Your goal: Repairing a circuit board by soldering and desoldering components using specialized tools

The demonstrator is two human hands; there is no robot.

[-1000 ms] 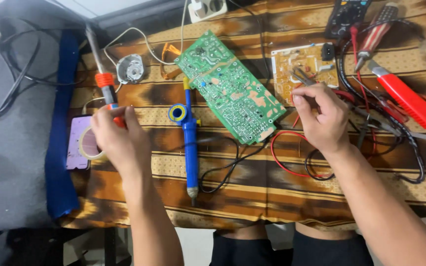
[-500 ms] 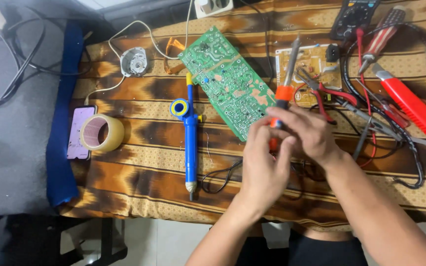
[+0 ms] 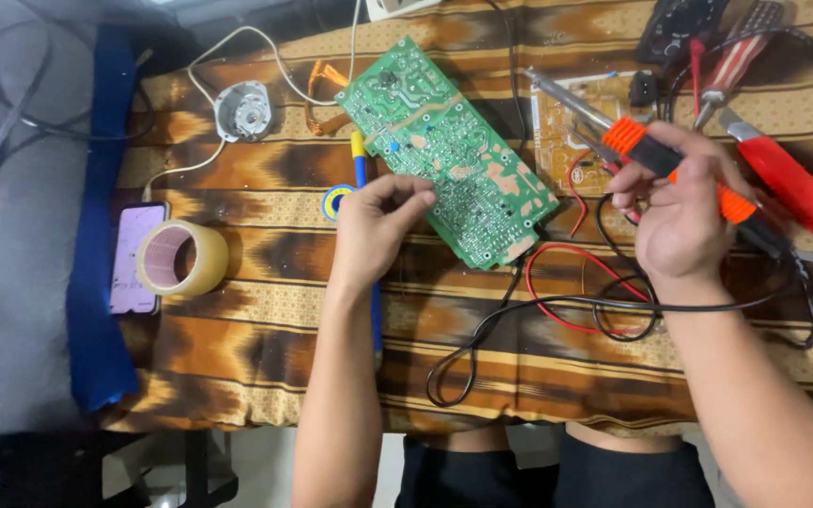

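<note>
- Up on the counter, a brown and tan patterned cloth covers the working surface, soft and slightly creased.
- Left hand has its fingertips closed lightly on the near edge of a green circuit board, a flat rectangle lying at a slant near the middle of the cloth, its face speckled with shiny solder dots.
- Right hand is wrapped firmly around a soldering iron, with a ribbed orange grip, black collar and a slim metal shaft pointing up-left, held above the cloth just right of the board.
- Under the left wrist lies a blue and yellow tube-shaped tool, long and smooth.
- Black and red wires loop loosely below the board.
- Near the left edge sits a roll of clear tape, resting partly on a flat phone.
- Round metal motor sits above it, trailing a white cord.
- Far right, a red-handled tool lies on the cloth.
</note>
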